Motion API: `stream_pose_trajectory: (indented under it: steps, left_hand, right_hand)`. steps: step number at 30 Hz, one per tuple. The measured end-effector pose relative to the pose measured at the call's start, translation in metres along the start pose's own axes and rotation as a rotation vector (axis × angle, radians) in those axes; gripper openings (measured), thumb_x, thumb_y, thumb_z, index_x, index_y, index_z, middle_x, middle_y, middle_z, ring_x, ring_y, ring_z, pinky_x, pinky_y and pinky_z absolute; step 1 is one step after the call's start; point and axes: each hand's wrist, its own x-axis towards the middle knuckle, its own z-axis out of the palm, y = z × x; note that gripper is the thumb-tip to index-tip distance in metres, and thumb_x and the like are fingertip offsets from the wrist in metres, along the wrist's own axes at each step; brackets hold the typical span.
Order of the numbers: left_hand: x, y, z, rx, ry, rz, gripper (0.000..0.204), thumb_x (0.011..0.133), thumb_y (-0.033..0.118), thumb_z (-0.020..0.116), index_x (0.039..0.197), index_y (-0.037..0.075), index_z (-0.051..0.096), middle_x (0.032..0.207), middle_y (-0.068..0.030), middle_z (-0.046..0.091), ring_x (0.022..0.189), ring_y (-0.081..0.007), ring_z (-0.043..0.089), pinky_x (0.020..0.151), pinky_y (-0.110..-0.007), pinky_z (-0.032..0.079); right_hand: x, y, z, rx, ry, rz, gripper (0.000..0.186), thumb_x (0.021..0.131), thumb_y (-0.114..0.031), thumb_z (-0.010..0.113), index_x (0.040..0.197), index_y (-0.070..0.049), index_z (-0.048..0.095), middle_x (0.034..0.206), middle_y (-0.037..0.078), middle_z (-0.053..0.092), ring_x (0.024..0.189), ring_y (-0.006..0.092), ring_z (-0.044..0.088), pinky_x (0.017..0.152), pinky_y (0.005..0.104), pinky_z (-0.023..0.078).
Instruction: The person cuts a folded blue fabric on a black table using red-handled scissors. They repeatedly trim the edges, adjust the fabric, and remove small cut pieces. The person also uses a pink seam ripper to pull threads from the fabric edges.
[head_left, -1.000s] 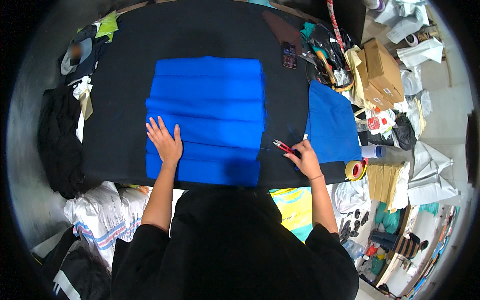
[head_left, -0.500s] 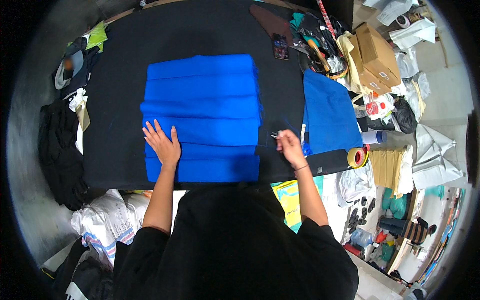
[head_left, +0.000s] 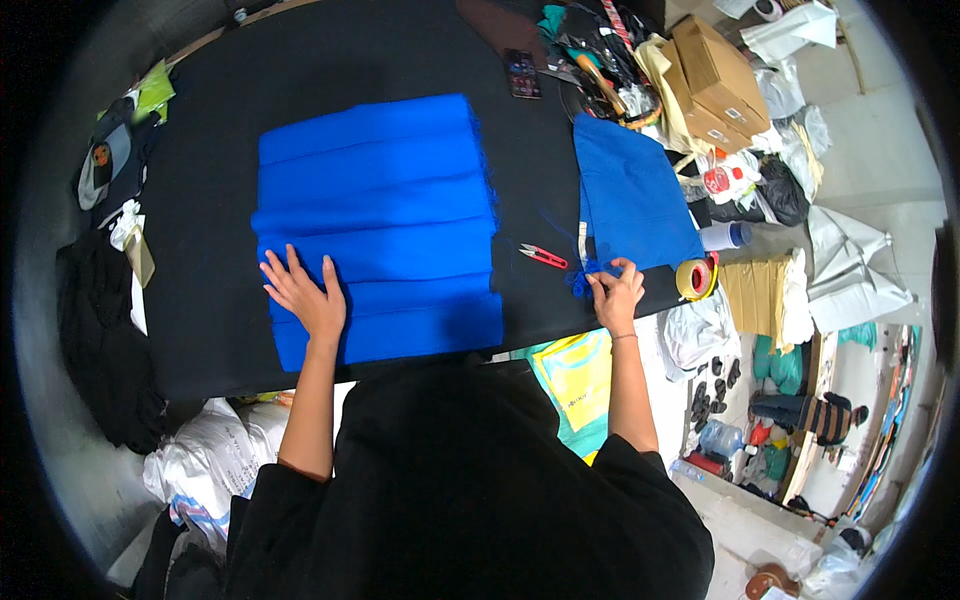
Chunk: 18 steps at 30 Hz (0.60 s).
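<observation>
A pleated stack of bright blue fabric [head_left: 375, 180] lies on the black table cover [head_left: 220, 70]. My left hand [head_left: 308, 295] rests open and flat on its lower left part, fingers spread. Red thread snips [head_left: 545, 255] lie by themselves on the black cover, right of the fabric. Just beyond them, my right hand [head_left: 615, 295] is closed, its fingertips pinching a tangle of blue threads [head_left: 585, 280] at the lower left corner of a second, darker blue cloth [head_left: 640, 195]. A narrow pale strip shows along that cloth's left edge.
Yellow tape roll [head_left: 694, 279] and a blue-capped cylinder [head_left: 722, 236] are at the table's right end. A phone [head_left: 522, 73], cardboard boxes [head_left: 715, 75] and bags lie at upper right, dark garments [head_left: 100, 330] at left. A person [head_left: 815, 415] stands in the distance at lower right.
My right hand has let go of the snips, now lying on the cover, and has moved right onto the blue threads. My left hand stays on the fabric. The view has shifted slightly.
</observation>
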Motion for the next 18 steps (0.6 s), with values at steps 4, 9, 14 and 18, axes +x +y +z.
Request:
stream_pose_trajectory:
  steps: [4, 9, 14, 18]
  left_hand:
    - [-0.010, 0.064, -0.024, -0.469, -0.195, 0.351, 0.047, 0.096, 0.029, 0.075, 0.136, 0.006, 0.064, 0.143, -0.0212, 0.057, 0.134, -0.0403, 0.050, 0.113, -0.054, 0.037]
    - [-0.030, 0.128, -0.011, -0.665, -0.762, 0.677, 0.043, 0.090, 0.031, 0.082, 0.123, 0.005, 0.070, 0.119, -0.0129, 0.066, 0.115, -0.0347, 0.060, 0.099, -0.045, 0.049]
    - [-0.048, 0.150, 0.014, -0.575, -0.789, 0.678, 0.027, 0.089, 0.028, 0.082, 0.104, 0.007, 0.074, 0.106, -0.0102, 0.067, 0.107, -0.0333, 0.062, 0.096, -0.045, 0.049]
    - [-0.057, 0.150, 0.020, -0.568, -0.789, 0.726, 0.015, 0.089, 0.021, 0.080, 0.097, 0.009, 0.076, 0.099, -0.0070, 0.067, 0.102, -0.0301, 0.063, 0.089, -0.044, 0.049]
  right_hand:
    - [-0.003, 0.014, 0.014, 0.193, -0.042, 0.112, 0.015, 0.091, -0.022, 0.081, 0.094, -0.008, 0.078, 0.115, 0.011, 0.068, 0.095, 0.0283, 0.063, 0.083, 0.0445, 0.049]
    - [-0.001, -0.001, 0.010, 0.546, -0.029, 0.187, 0.025, 0.088, -0.012, 0.083, 0.101, -0.001, 0.066, 0.104, 0.014, 0.074, 0.063, 0.0259, 0.067, 0.064, 0.0418, 0.056]
    - [-0.009, -0.030, -0.028, 0.138, -0.008, 0.017, 0.048, 0.082, -0.021, 0.089, 0.124, -0.008, 0.070, 0.122, 0.014, 0.068, 0.109, 0.0307, 0.066, 0.101, 0.0462, 0.050]
    - [-0.020, -0.051, -0.025, -0.021, 0.032, 0.132, 0.044, 0.087, -0.028, 0.085, 0.125, -0.009, 0.072, 0.133, 0.016, 0.065, 0.116, 0.0341, 0.064, 0.105, 0.0492, 0.044]
